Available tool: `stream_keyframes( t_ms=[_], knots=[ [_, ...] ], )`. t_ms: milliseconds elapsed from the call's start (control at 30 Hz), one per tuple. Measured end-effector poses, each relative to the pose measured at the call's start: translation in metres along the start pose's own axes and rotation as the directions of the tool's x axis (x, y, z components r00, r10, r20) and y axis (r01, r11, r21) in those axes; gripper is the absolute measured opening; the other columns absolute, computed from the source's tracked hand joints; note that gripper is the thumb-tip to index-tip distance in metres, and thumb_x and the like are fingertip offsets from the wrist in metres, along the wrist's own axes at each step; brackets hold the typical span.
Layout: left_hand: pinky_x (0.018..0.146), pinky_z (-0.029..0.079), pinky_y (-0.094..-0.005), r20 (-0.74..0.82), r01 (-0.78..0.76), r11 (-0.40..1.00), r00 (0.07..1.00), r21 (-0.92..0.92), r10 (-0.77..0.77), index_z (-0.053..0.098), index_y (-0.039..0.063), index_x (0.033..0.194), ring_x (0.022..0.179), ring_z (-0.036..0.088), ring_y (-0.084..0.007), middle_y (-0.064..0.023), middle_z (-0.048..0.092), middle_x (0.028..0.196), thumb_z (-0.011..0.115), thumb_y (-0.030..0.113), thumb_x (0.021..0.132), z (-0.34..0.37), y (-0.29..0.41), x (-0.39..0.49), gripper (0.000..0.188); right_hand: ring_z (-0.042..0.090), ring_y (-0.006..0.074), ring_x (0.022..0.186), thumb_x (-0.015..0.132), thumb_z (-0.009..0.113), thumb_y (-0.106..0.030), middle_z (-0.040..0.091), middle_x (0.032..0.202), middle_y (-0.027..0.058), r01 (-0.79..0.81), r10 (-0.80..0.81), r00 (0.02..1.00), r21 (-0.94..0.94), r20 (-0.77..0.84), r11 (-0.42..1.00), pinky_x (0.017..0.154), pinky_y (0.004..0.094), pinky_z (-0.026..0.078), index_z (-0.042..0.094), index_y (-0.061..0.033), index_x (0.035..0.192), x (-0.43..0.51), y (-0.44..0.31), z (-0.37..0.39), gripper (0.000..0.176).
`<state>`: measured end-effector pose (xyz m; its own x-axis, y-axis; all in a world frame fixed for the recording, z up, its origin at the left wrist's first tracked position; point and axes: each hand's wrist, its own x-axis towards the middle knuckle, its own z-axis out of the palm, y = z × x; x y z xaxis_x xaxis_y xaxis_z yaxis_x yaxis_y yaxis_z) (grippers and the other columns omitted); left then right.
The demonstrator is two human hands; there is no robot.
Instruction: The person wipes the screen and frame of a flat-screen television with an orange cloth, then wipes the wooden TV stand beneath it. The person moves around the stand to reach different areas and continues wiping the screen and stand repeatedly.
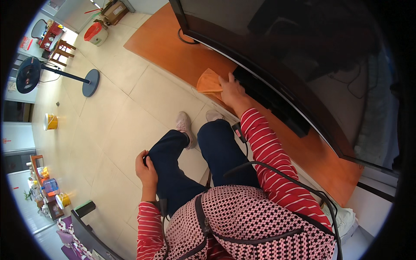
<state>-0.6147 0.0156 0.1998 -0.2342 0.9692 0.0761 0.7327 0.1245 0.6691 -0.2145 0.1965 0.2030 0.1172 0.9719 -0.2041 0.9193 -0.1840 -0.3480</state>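
Observation:
My right hand is on an orange cloth, which lies folded on the orange-brown wooden top of a TV stand; its fingers touch the cloth's right edge, and whether they grip it is unclear. Just right of the hand sits a long black box-like device, below the large television with a dark screen. My left hand rests at my left knee, its fingers curled around a small dark thing or a fold of the trousers; I cannot tell which.
A black cable loops on the stand near the television. On the tiled floor stand a dark pedestal fan, a yellow bucket and a white bin with a red liner. A cable crosses my right sleeve.

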Motion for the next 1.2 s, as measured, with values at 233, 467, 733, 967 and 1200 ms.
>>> stream_keyframes(
  t_ms=[233,467,733,967,1200],
  knots=[
    [0.097,0.053,-0.0368,0.031,-0.015,0.999,0.999,-0.048,0.017,0.063,-0.002,0.124,0.107,0.068,-0.0272,-0.0154,0.071,0.116,0.053,0.005,0.102,0.024,0.009,-0.002,0.025,0.046,0.0393,0.139,0.093,0.066,-0.01,0.034,0.164,0.0185,0.109,-0.103,0.994,-0.245,0.038,0.963,0.11,0.0483,0.046,0.04,-0.0149,0.158,-0.015,0.056,0.056,0.07],
    [0.097,0.053,-0.0376,0.044,-0.105,0.993,0.994,0.053,0.103,0.064,-0.001,0.124,0.108,0.068,-0.0289,-0.0156,0.071,0.117,0.054,0.01,0.104,0.038,0.004,0.007,0.025,0.052,0.0395,0.132,0.096,0.058,-0.008,0.044,0.156,0.0188,0.003,-0.009,1.0,-0.215,-0.026,0.977,0.104,0.0508,0.049,0.043,-0.0045,0.154,-0.11,0.134,0.055,0.06],
    [0.096,0.053,-0.0417,0.11,-0.222,0.939,0.974,0.262,0.199,0.066,0.002,0.122,0.107,0.067,-0.0331,-0.0161,0.071,0.117,0.056,0.016,0.102,0.067,-0.035,0.053,0.026,0.056,0.0369,0.129,0.096,0.057,-0.013,0.049,0.15,0.0164,-0.428,0.419,0.902,-0.083,-0.105,0.9,0.099,0.0501,0.052,0.044,-0.0096,0.153,-0.248,0.266,0.099,0.059],
    [0.096,0.052,-0.0442,0.199,-0.289,0.868,0.954,0.403,0.225,0.066,0.002,0.121,0.108,0.066,-0.0371,-0.0183,0.07,0.118,0.058,0.017,0.099,0.077,-0.055,0.108,0.028,0.062,0.0412,0.119,0.097,0.052,-0.008,0.051,0.147,0.0176,-0.751,0.734,0.646,0.002,-0.209,0.661,0.093,0.0518,0.056,0.052,-0.0114,0.142,-0.364,0.362,0.137,0.046],
    [0.096,0.053,-0.0441,0.232,-0.321,0.857,0.942,0.403,0.244,0.067,0.0,0.12,0.108,0.067,-0.0384,-0.0203,0.07,0.117,0.059,0.015,0.095,0.068,-0.055,0.123,0.03,0.063,0.0489,0.111,0.094,0.064,-0.02,0.063,0.125,0.0273,-0.759,0.957,0.219,0.583,-0.189,0.289,0.092,0.0522,0.053,0.058,-0.0043,0.133,-0.466,0.399,0.096,0.042]
  ],
)
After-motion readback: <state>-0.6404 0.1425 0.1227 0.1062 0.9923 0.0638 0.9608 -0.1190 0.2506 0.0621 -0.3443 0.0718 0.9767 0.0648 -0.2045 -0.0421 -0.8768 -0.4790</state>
